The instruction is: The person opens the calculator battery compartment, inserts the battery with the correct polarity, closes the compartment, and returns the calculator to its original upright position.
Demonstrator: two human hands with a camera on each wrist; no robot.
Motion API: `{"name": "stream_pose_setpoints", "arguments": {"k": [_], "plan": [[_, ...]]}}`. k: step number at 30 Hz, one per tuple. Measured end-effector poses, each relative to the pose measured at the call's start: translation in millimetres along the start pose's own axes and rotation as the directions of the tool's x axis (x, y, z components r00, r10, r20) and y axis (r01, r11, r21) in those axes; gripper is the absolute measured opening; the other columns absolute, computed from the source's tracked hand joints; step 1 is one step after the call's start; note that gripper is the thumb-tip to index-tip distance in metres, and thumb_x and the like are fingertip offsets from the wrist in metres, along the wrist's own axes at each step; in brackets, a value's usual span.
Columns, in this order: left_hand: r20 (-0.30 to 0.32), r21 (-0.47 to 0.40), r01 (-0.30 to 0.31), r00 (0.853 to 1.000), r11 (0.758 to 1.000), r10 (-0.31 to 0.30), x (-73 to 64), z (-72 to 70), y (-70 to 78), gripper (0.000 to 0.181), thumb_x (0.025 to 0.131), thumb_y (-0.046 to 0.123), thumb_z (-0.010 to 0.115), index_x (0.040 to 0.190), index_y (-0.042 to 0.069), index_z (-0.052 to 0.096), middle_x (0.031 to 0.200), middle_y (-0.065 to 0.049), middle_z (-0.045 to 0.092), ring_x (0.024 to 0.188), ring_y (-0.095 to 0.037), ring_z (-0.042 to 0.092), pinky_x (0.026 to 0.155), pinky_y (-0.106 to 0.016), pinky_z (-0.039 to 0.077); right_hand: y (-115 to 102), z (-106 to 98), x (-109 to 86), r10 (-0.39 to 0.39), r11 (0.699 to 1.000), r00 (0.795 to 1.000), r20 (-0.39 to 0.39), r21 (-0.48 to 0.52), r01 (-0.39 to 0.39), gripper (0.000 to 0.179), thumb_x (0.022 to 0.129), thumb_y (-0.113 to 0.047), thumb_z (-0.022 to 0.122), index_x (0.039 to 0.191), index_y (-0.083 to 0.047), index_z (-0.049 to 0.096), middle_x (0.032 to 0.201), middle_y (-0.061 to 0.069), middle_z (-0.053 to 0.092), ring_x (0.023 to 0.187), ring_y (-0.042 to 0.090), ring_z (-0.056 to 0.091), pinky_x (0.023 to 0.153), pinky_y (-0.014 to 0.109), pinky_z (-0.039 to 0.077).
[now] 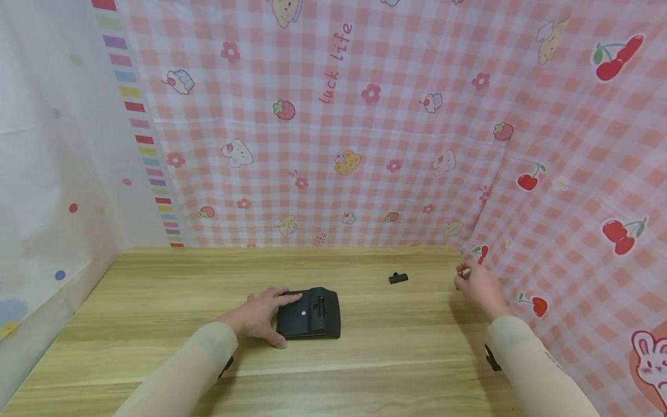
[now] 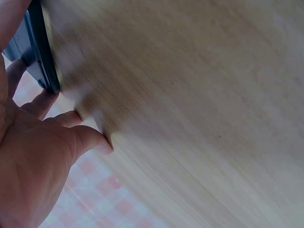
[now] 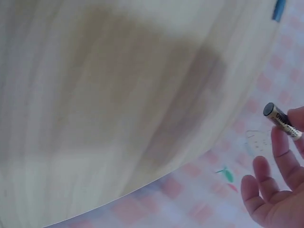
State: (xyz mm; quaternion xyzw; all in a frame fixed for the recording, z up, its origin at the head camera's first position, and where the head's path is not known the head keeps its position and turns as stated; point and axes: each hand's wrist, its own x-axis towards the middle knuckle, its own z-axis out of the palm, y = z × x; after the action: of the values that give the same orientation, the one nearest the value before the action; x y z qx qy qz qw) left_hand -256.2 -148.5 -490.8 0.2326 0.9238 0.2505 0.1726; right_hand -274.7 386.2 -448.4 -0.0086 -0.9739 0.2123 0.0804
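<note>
A black device (image 1: 308,328), which looks like a calculator turned face down, lies on the table with its narrow battery slot uncovered. My left hand (image 1: 260,315) holds it from the left, thumb at the near edge and fingers over the far side. In the left wrist view, fingers touch the edge of the calculator (image 2: 40,47). Off at the far right, my right hand (image 1: 476,285) pinches a small battery (image 3: 282,120) between thumb and index finger, above the table; the other fingers are loosely bent. A small black battery cover (image 1: 398,278) lies between the calculator and my right hand.
The wooden table (image 1: 208,382) meets a pink checked cloth (image 1: 365,191) at the back and another along the right, close to my right hand. A white cloth (image 1: 52,174) hangs on the left.
</note>
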Motion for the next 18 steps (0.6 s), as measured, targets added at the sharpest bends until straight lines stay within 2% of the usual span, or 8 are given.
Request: {"name": "stream_pose_setpoints", "arguments": {"k": [6,9,12,14,18], "plan": [[-0.002,-0.001,-0.005,1.0,1.0,0.005,1.2,0.8,-1.9,0.109,0.072,0.033,0.102,0.165,0.027,0.044,0.175,-0.017,0.029,0.164,-0.048,0.019,0.121,-0.086,0.006,-14,-4,4.2,-0.005,0.994,1.0,0.002,0.113,0.005,0.031,0.105,-0.023,0.06,0.129,-0.004,0.063,0.113,0.021,0.076,0.093,0.031,0.073,0.067,0.031,0.051],[-0.002,-0.006,-0.006,1.0,1.0,0.006,1.2,0.9,-2.2,0.109,0.072,0.032,0.102,0.165,0.028,0.044,0.175,-0.017,0.029,0.164,-0.048,0.019,0.121,-0.086,0.006,-22,-7,3.3,-0.006,0.989,1.0,0.008,0.149,0.004,0.036,0.106,-0.031,0.062,0.133,-0.005,0.064,0.121,0.022,0.075,0.102,0.036,0.073,0.072,0.036,0.056],[-0.003,-0.009,-0.007,1.0,1.0,0.007,1.3,1.0,-2.4,0.109,0.072,0.032,0.102,0.165,0.027,0.044,0.175,-0.017,0.028,0.164,-0.048,0.019,0.121,-0.086,0.006,-30,-9,2.5,-0.017,0.985,1.0,-0.005,0.171,0.018,0.042,0.106,-0.039,0.065,0.135,-0.007,0.066,0.127,0.022,0.073,0.114,0.042,0.069,0.084,0.048,0.059],[-0.003,-0.009,-0.007,1.0,1.0,0.007,1.3,1.1,-2.4,0.109,0.072,0.032,0.102,0.165,0.027,0.044,0.175,-0.017,0.028,0.164,-0.048,0.018,0.121,-0.086,0.006,-36,-11,2.5,-0.038,0.981,0.999,-0.02,0.187,0.041,0.046,0.106,-0.042,0.066,0.135,-0.006,0.066,0.129,0.022,0.073,0.123,0.044,0.066,0.096,0.057,0.057],[-0.001,-0.007,-0.006,1.0,1.0,0.006,1.2,0.8,-1.9,0.11,0.072,0.032,0.102,0.165,0.027,0.044,0.175,-0.018,0.028,0.164,-0.049,0.018,0.121,-0.086,0.006,-48,-10,4.2,-0.074,0.967,0.996,-0.044,0.242,0.083,0.043,0.105,-0.038,0.069,0.134,-0.006,0.067,0.128,0.02,0.075,0.127,0.042,0.065,0.114,0.061,0.049]]}}
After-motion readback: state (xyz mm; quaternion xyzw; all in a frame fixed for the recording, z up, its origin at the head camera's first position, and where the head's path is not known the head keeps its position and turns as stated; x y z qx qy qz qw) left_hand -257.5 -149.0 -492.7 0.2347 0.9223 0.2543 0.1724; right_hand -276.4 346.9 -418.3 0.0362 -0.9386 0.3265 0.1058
